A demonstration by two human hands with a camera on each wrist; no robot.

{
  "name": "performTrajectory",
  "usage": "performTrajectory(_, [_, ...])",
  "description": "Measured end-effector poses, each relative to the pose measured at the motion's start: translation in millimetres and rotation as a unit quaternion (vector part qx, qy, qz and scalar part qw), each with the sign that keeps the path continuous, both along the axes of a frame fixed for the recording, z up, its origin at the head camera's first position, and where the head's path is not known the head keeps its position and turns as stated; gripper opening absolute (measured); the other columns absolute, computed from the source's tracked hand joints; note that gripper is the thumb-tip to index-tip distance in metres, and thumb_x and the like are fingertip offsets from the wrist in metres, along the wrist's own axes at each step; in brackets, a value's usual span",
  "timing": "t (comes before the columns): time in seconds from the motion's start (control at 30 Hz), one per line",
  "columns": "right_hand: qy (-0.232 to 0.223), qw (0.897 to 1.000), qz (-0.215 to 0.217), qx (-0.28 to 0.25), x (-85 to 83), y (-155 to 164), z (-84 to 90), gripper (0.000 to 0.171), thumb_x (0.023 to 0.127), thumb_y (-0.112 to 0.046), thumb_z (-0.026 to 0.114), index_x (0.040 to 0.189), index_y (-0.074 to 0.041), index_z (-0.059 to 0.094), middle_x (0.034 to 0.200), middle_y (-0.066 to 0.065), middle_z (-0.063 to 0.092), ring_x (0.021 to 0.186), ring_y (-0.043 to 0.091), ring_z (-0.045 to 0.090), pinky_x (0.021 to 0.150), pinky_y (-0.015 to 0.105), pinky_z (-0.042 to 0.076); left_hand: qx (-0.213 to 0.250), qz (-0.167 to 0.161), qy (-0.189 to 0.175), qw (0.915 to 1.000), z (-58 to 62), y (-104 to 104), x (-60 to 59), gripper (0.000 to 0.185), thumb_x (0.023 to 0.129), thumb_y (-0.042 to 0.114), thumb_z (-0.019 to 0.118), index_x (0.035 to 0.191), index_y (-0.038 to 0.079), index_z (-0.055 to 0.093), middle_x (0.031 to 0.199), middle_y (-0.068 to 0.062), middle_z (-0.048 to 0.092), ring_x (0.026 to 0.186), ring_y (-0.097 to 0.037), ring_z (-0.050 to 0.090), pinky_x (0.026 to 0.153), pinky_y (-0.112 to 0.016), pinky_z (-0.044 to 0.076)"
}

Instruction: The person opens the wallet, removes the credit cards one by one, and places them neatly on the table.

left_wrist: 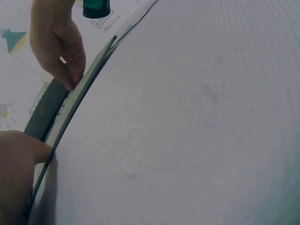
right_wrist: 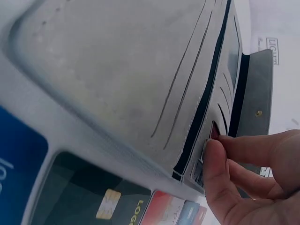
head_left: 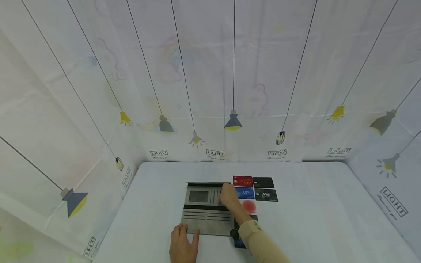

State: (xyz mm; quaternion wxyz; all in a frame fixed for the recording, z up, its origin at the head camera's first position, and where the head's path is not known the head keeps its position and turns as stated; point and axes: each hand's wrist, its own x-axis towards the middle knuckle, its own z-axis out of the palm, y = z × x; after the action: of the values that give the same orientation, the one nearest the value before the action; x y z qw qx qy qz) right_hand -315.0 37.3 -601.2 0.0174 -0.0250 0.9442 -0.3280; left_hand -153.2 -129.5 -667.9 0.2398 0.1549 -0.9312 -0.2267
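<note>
A grey wallet (head_left: 210, 224) lies unfolded on the white table, with card slots, a clear window and a dark band across its middle. My right hand (head_left: 229, 197) is at its right side; in the right wrist view the thumb and forefinger (right_wrist: 243, 147) pinch a reddish card (right_wrist: 214, 130) at a slot. Most of that card is hidden in the slot and behind the fingertips. My left hand (head_left: 184, 243) rests at the wallet's lower left corner, fingers spread. In the left wrist view its thumb (left_wrist: 42, 152) lies over the wallet's edge (left_wrist: 70, 110).
Right of the wallet lie a red VIP card (head_left: 242, 181), a black card (head_left: 263, 182), a blue card (head_left: 245, 193), a dark green Vip card (head_left: 266, 194) and one with a red circle (head_left: 249, 206). My right forearm partly covers further cards. A lamp-printed curtain (head_left: 210, 91) surrounds the table.
</note>
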Motion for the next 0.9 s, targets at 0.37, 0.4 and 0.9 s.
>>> performTrajectory(0.37, [0.001, 1.0, 0.006, -0.001, 1.0, 1.7, 1.3, 0.008, 0.084, 0.002, 0.066, 0.079, 0.002, 0.061, 0.071, 0.011, 0.061, 0.061, 0.019, 0.053, 0.052, 0.032, 0.048, 0.003, 0.002, 0.0, 1.0, 1.2, -0.8, 0.6, 0.046, 0.079, 0.036, 0.083, 0.106, 0.002, 0.07, 0.112, -0.012, 0.064, 0.108, -0.031, 0.062, 0.08, -0.045, 0.06])
performTrajectory(0.4, [0.003, 1.0, 0.011, 0.005, 1.2, 1.2, 1.8, 0.005, 0.085, 0.002, 0.066, 0.082, 0.004, 0.063, 0.076, 0.014, 0.064, 0.065, 0.02, 0.055, 0.056, 0.034, 0.051, 0.004, 0.001, 0.001, 1.0, 2.1, -0.6, 0.8, 0.046, 0.079, 0.036, 0.083, 0.106, 0.002, 0.07, 0.111, -0.012, 0.064, 0.107, -0.031, 0.062, 0.08, -0.045, 0.06])
performTrajectory(0.9, [-0.025, 0.998, 0.04, 0.034, -0.5, 0.9, 7.4, 0.017, 0.089, -0.001, 0.066, 0.099, 0.01, 0.059, 0.108, 0.03, 0.058, 0.102, 0.038, 0.058, 0.084, 0.051, 0.056, 0.001, -0.002, 0.008, 1.0, 0.4, -0.4, 0.0, 0.045, 0.078, 0.036, 0.084, 0.105, 0.002, 0.07, 0.111, -0.011, 0.064, 0.107, -0.029, 0.062, 0.081, -0.044, 0.06])
